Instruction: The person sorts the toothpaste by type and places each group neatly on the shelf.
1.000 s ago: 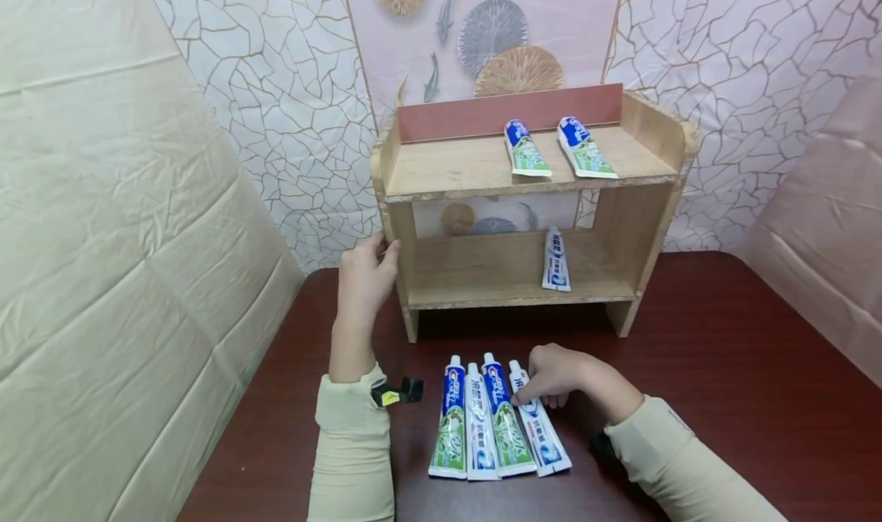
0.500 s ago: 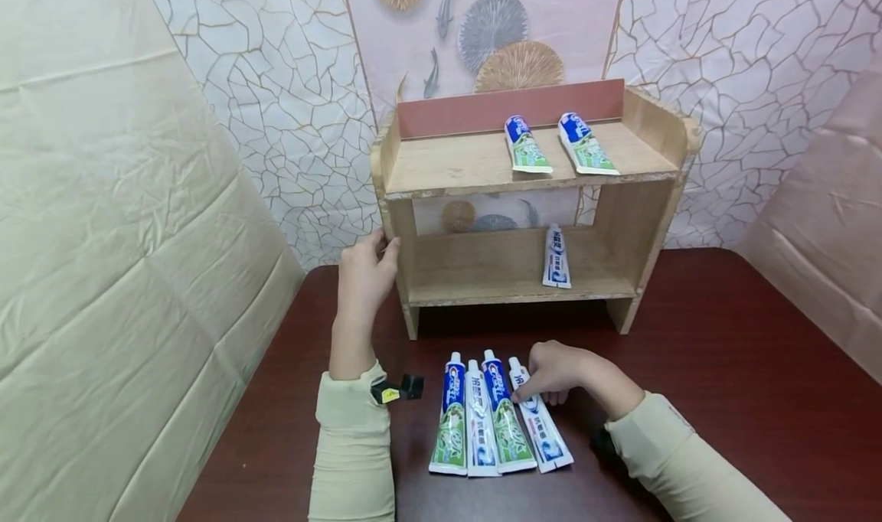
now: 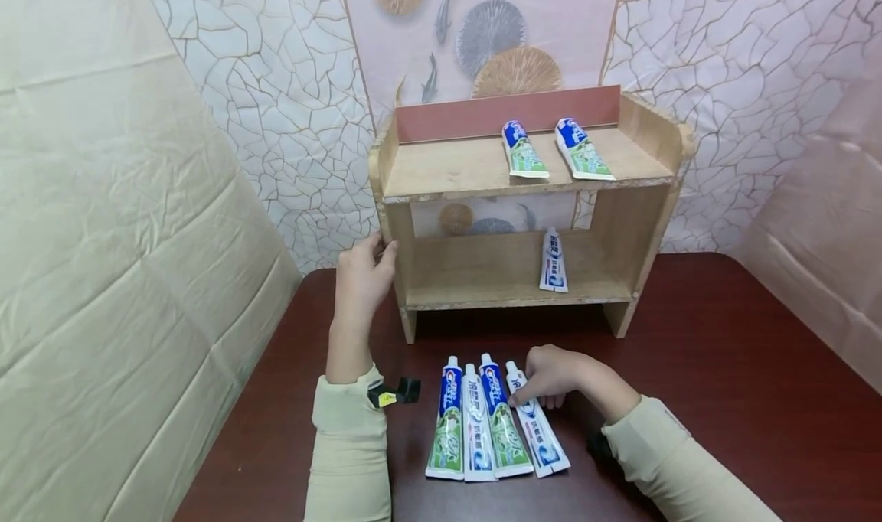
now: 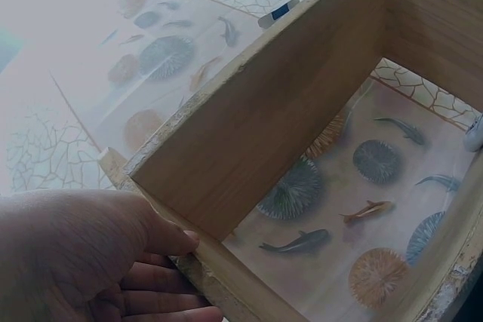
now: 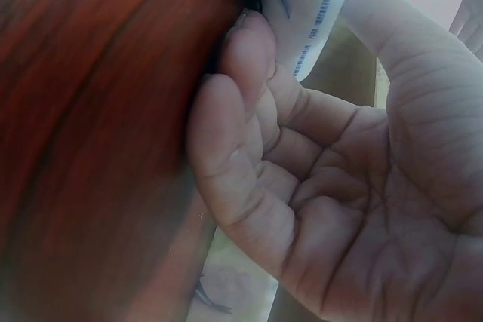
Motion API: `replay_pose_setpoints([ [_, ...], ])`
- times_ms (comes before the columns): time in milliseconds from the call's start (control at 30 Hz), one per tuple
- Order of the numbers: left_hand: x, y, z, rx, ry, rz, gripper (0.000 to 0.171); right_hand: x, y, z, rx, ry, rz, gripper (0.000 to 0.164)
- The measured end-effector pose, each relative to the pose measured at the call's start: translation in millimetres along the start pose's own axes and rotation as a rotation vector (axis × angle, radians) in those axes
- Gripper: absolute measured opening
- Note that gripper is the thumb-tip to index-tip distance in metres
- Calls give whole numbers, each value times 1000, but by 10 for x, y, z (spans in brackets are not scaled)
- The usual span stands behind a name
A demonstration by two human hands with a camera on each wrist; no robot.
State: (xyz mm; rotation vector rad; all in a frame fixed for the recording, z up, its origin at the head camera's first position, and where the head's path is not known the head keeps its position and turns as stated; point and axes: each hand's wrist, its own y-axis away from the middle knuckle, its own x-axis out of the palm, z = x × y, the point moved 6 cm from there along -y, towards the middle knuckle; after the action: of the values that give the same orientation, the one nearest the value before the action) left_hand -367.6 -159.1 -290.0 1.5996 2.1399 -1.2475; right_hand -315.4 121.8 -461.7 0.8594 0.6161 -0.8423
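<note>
Over the last second almost nothing has shifted: the right hand [image 3: 551, 375] sits where it was, fingers curled down onto the upper end of the rightmost white tube [image 3: 537, 422] in the row of four, and that tube lies flat on the bench as before, not lifted. The right wrist view shows the fingertips [image 5: 253, 35] bent against the tube's edge where it meets the dark red wood, so the hand reads as working a pinch under the tube rather than carrying it; I judge the pick-up as started but not completed. The left hand [image 3: 364, 277] also keeps its place, fingers wrapped on the left side panel of the wooden shelf unit [image 3: 400, 239], thumb at the front edge, steadying it.

The other three tubes, a green one [image 3: 448, 422], a white one [image 3: 475, 430] and a second green one [image 3: 503, 422], lie side by side just left of the gripped tube, near the bench's front edge. On the shelf unit at the back edge, two green tubes [image 3: 524, 154] rest on the top board toward its right end, and one white tube [image 3: 553, 262] lies on the lower board, right of centre.

The bench is dark reddish wood. Behind it hangs a crackle-patterned wall covering with a panel of fish and round fans; creased pale sheeting closes in both sides.
</note>
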Motion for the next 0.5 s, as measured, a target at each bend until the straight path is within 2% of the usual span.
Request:
replay_pose_setpoints([
  [500, 12, 7, 27, -5, -2, -10, 41, 21, -14, 16, 13, -5, -34, 28],
])
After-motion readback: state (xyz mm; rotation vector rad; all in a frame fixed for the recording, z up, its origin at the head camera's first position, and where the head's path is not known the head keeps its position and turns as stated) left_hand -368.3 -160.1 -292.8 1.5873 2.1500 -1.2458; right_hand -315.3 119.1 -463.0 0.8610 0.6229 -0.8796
